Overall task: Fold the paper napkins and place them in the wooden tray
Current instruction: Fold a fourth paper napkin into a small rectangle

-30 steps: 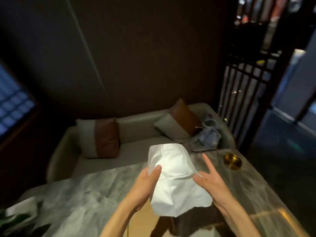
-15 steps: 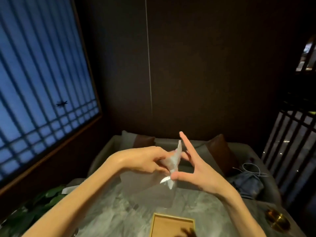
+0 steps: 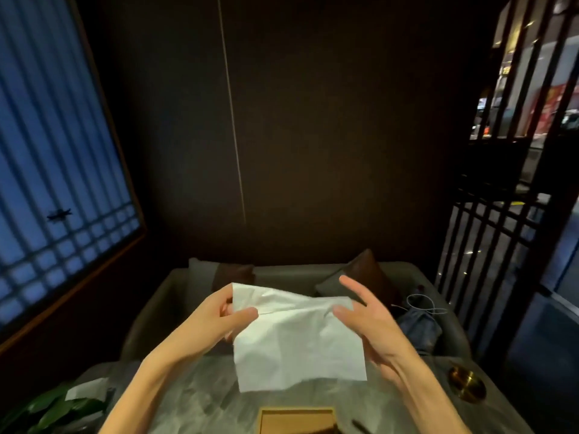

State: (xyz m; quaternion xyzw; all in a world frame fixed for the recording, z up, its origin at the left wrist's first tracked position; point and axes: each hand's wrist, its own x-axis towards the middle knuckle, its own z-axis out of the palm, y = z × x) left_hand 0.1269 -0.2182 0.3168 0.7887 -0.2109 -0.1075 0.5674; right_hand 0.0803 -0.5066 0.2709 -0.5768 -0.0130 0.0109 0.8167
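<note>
A white paper napkin (image 3: 297, 339) hangs spread out in the air above the grey marble table (image 3: 194, 399). My left hand (image 3: 216, 321) pinches its upper left corner between thumb and fingers. My right hand (image 3: 372, 324) grips its upper right edge with the thumb, the other fingers spread upward. The napkin's lower edge dangles free. Below it, at the bottom of the view, lies the wooden tray (image 3: 294, 418), only its far rim and part of its floor in view.
A brass dish (image 3: 466, 383) sits on the table's right side. A green plant with a white slip (image 3: 62, 402) is at the lower left. Behind the table stands a sofa (image 3: 282, 274) with cushions, a folded cloth and a white cable (image 3: 423, 305).
The napkin was pinched narrow between both hands half a second ago; now my hands have moved apart and it is spread wide. The view has tilted slightly.
</note>
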